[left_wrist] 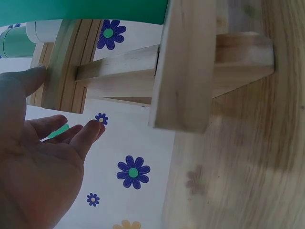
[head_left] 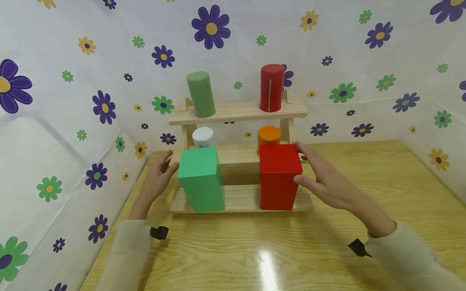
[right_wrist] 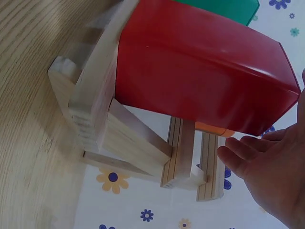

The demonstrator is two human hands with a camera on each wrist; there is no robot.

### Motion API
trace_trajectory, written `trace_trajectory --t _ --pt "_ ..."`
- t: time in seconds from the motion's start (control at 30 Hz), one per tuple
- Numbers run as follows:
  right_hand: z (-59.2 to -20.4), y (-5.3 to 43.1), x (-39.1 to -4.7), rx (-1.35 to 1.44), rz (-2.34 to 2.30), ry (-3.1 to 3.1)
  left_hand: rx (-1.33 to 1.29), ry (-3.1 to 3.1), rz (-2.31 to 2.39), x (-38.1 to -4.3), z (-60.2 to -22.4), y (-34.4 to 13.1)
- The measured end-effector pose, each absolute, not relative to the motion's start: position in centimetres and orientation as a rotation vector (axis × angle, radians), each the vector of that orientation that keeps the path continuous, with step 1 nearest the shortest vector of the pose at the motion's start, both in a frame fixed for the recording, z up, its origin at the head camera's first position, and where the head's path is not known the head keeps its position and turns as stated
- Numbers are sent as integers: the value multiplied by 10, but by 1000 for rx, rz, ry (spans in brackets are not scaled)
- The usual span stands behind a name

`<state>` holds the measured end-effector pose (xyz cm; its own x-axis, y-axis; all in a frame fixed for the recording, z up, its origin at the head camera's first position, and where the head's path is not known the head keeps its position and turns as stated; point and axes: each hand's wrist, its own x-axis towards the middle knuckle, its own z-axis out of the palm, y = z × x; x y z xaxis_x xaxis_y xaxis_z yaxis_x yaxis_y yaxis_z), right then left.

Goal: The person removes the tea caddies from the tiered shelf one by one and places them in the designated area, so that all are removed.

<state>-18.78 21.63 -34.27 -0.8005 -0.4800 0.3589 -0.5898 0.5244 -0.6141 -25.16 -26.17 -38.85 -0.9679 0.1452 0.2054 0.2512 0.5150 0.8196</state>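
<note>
A three-tier wooden shelf (head_left: 240, 194) stands on the table. On its bottom tier are a tall green box (head_left: 201, 182) and a tall red box (head_left: 278, 180). My left hand (head_left: 155, 178) is beside the shelf's left end, left of the green box, its fingers loosely bent and holding nothing. At the right side of the red box is my right hand (head_left: 329, 184), fingers extended and thumb apart. Its thumb and fingertips lie close to the box's upper edges; whether they touch, I cannot tell.
The top tier carries a green canister (head_left: 201, 95) and a red canister (head_left: 272, 89). Behind the boxes, a white canister (head_left: 203, 137) and an orange canister (head_left: 269, 135) are partly hidden on the middle tier. A flowered cloth (head_left: 240, 52) hangs behind the wooden table (head_left: 204, 250).
</note>
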Motion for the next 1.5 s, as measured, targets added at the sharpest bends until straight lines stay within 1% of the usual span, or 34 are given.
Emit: trace_trajectory --t 0.17,0.27,0.47,0.93,1.5 --pt "-343 211 -189 897 1206 -2625 -335 -2653 -1472 -250 -385 -257" --pt "-344 208 -189 871 1248 -2612 -347 -2650 -1453 -258 -395 -260" --pt "-344 204 -190 856 1347 -2583 -381 -2627 -1418 -259 -401 -262" --pt "-339 204 -190 783 1454 -2589 -403 -2654 -1380 -259 -403 -262" --pt "-335 224 -170 823 1496 -2520 -389 -2700 -1227 -259 -398 -262"
